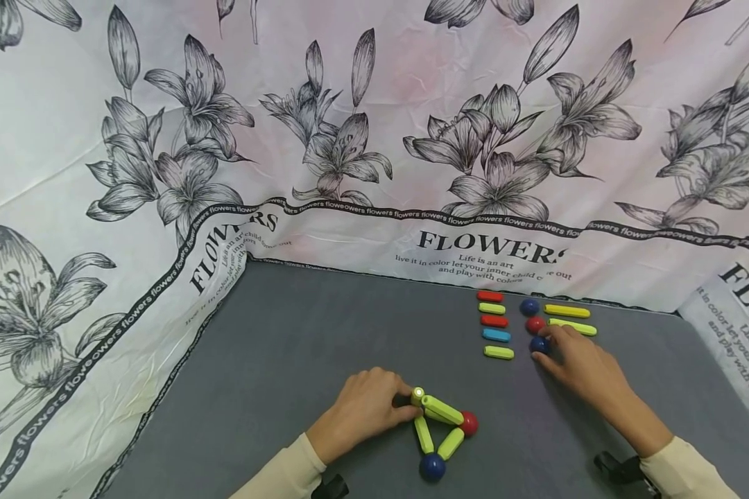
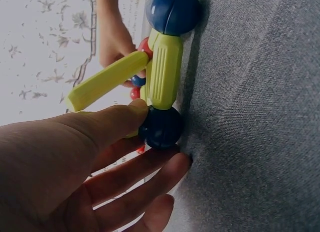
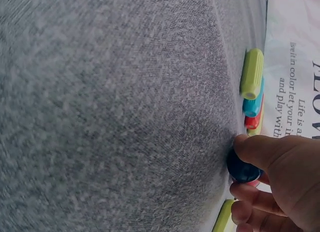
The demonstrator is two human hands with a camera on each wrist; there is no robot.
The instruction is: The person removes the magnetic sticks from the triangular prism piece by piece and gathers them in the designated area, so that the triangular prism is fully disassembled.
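Two hands are at work on a grey desk point(image 1: 324, 326), building a small frame from rods and balls. Nearest, the left hand point(image 1: 362, 412) steadies that frame point(image 1: 440, 430): its thumb and fingers pinch a dark ball point(image 2: 161, 127) at the corner just by the fingertips, as the left wrist view shows. From that corner yellow-green rods run out to a red ball point(image 1: 469, 423) and a blue ball point(image 1: 432, 466), forming a flat triangle, and one more rod point(image 1: 440, 409) rises at a slant from it, its upper end free.

Farther off and well apart from the frame, the right hand point(image 1: 583, 364) pinches a loose blue ball point(image 1: 539, 344) between thumb and fingers, the ball resting on the desk. Just beyond it lie a red ball point(image 1: 535, 324) and another blue ball point(image 1: 528, 306), with two long yellow sticks point(image 1: 568, 319) beside them. Left of that hand is a row of short rods point(image 1: 494, 324): red, yellow-green, red, blue, yellow-green.

I judge the step in hand to be fetching a ball for the frame. The next move calls for lifting it clear of its neighbours and carrying it to the free rod end while the left hand keeps the frame from shifting.
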